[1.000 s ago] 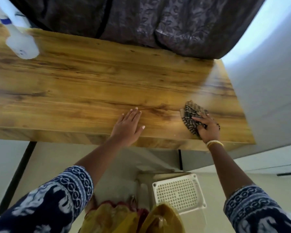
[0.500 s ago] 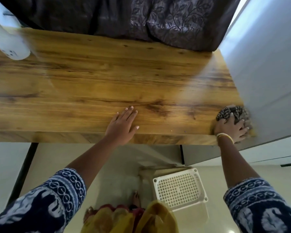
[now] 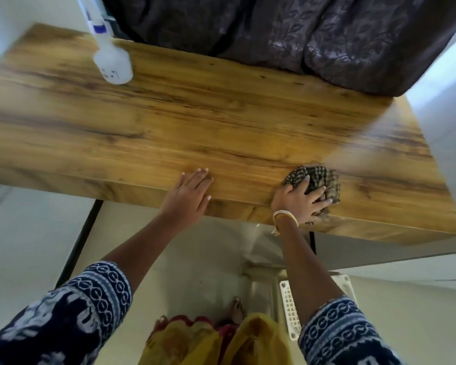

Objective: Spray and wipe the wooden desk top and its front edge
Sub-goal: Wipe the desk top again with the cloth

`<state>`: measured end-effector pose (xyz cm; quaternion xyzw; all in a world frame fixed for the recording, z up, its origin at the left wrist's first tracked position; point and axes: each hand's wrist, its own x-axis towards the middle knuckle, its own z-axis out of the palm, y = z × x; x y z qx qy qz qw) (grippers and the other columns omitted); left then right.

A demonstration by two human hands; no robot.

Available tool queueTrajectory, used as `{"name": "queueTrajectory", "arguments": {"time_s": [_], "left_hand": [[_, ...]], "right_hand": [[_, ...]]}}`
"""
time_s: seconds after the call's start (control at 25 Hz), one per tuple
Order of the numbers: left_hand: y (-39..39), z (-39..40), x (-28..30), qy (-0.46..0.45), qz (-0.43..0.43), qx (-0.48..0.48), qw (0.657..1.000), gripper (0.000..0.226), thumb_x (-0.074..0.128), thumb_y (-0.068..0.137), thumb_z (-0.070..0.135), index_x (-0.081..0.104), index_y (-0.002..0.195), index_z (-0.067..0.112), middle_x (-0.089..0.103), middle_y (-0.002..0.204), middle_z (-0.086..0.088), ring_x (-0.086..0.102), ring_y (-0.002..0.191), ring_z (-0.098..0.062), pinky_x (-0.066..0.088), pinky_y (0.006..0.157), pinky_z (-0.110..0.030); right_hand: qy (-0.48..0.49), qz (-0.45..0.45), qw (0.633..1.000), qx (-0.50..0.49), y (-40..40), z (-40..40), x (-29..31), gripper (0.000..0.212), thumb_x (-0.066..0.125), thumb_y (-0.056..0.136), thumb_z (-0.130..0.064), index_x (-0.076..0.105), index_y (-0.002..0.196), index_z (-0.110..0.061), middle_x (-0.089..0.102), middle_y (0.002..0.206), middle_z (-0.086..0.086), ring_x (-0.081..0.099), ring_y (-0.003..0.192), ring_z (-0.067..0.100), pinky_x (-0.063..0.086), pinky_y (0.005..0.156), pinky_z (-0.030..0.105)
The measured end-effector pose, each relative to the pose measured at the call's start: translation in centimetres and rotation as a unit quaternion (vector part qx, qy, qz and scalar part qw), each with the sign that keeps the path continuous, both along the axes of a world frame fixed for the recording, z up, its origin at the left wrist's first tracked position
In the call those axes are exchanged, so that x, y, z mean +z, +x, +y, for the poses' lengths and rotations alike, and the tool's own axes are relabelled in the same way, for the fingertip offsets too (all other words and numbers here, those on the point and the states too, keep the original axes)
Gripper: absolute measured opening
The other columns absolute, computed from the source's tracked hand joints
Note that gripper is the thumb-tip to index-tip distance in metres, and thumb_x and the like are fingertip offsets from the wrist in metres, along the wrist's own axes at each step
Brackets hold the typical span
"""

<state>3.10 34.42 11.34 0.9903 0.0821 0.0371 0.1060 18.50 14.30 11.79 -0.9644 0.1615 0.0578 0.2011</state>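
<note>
While the left hand [image 3: 188, 197] lies flat and empty, fingers released, on the wooden desk top [image 3: 195, 122] near its front edge [image 3: 132, 197], the right hand [image 3: 299, 201] clutches a checked cloth [image 3: 317, 181] there. A white spray bottle [image 3: 111, 57] stands far left, by a dark curtain [image 3: 287, 30].

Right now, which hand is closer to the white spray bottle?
The left hand. It lies flat near the desk's front edge, with the spray bottle standing up at the back left. The right hand is farther right, pressing the checked cloth.
</note>
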Motion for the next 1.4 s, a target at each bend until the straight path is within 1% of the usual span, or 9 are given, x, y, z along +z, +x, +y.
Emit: {"name": "queueTrajectory", "arguments": {"time_s": [0.4,0.6,0.72,0.88,0.96,1.08,1.12,1.24,1.4], "left_hand": [[-13.8,16.8,0.7,0.041,0.043,0.148,0.987,0.055,0.032,0.094,0.039,0.046,0.136,0.005,0.039,0.150,-0.015,0.036,0.140,-0.030,0.035,0.108,-0.052],[-18.8,22.3,0.2,0.042,0.075,0.181,0.980,0.063,0.047,0.096,0.034,0.026,0.151,0.012,0.020,0.161,-0.006,0.024,0.147,-0.024,0.030,0.112,-0.053],[-20.3,25.1,0.3,0.054,0.091,0.209,0.972,0.068,0.050,0.095,0.032,0.021,0.153,0.013,0.018,0.162,-0.005,0.024,0.147,-0.025,0.030,0.112,-0.051],[-22.1,29.6,0.4,0.039,0.094,0.270,0.957,0.071,0.053,0.093,0.031,0.019,0.154,0.014,0.016,0.162,-0.006,0.024,0.147,-0.027,0.032,0.112,-0.049],[-22.8,31.5,0.5,0.028,0.092,0.318,0.943,0.072,0.053,0.094,0.034,0.018,0.154,0.014,0.015,0.162,-0.007,0.023,0.147,-0.027,0.031,0.113,-0.047],[-24.5,34.3,0.7,0.013,0.090,0.385,0.919,0.073,0.053,0.095,0.033,0.016,0.154,0.013,0.013,0.162,-0.008,0.022,0.147,-0.026,0.031,0.113,-0.045],[-25.2,35.2,0.8,0.011,0.091,0.404,0.910,0.073,0.054,0.094,0.032,0.015,0.154,0.012,0.012,0.162,-0.008,0.022,0.147,-0.026,0.032,0.113,-0.045],[-26.8,37.8,1.5,-0.003,0.091,0.439,0.894,0.074,0.056,0.093,0.027,0.018,0.153,0.010,0.015,0.162,-0.010,0.026,0.146,-0.027,0.035,0.112,-0.046],[-27.7,41.1,1.6,-0.033,0.090,0.458,0.884,0.071,0.054,0.094,0.027,0.017,0.153,0.011,0.017,0.161,-0.010,0.030,0.144,-0.029,0.038,0.109,-0.046]], "right_hand": [[0.021,0.028,0.988,0.152,-13.3,22.0,0.3,0.062,0.034,0.099,-0.039,0.012,0.157,-0.034,-0.009,0.165,0.009,-0.016,0.148,0.041,0.012,0.108,0.076],[-0.022,0.045,0.959,0.278,-19.6,32.4,0.9,0.068,0.035,0.098,-0.044,0.004,0.157,-0.030,-0.010,0.164,0.016,-0.011,0.147,0.047,0.024,0.100,0.078],[-0.058,0.046,0.931,0.359,-22.5,37.0,1.6,0.069,0.035,0.098,-0.044,0.003,0.157,-0.027,-0.005,0.162,0.019,0.002,0.144,0.048,0.037,0.091,0.071],[-0.099,0.012,0.870,0.482,-26.0,43.5,1.9,0.067,0.032,0.099,-0.042,0.006,0.157,-0.021,0.007,0.158,0.025,0.017,0.138,0.045,0.052,0.069,0.049],[-0.103,0.016,0.844,0.526,-27.4,47.0,2.4,0.069,0.033,0.099,-0.043,0.004,0.157,-0.020,0.005,0.158,0.026,0.015,0.139,0.048,0.052,0.061,0.044],[-0.110,0.015,0.810,0.576,-29.1,51.3,2.9,0.074,0.038,0.097,-0.045,0.004,0.157,-0.019,0.003,0.157,0.029,0.013,0.139,0.051,0.044,0.050,0.037],[-0.115,0.005,0.798,0.591,-29.3,52.6,2.8,0.073,0.039,0.097,-0.044,0.005,0.157,-0.019,0.004,0.157,0.029,0.013,0.139,0.052,0.042,0.052,0.038],[-0.122,-0.020,0.765,0.632,-29.0,56.0,2.4,0.068,0.038,0.099,-0.043,0.008,0.157,-0.022,0.007,0.156,0.028,0.013,0.140,0.051,0.050,0.068,0.043],[-0.108,-0.092,0.727,0.672,-28.4,59.9,1.5,0.060,0.036,0.099,-0.040,0.019,0.155,-0.024,0.017,0.155,0.028,0.020,0.139,0.050,0.052,0.075,0.046]]}}
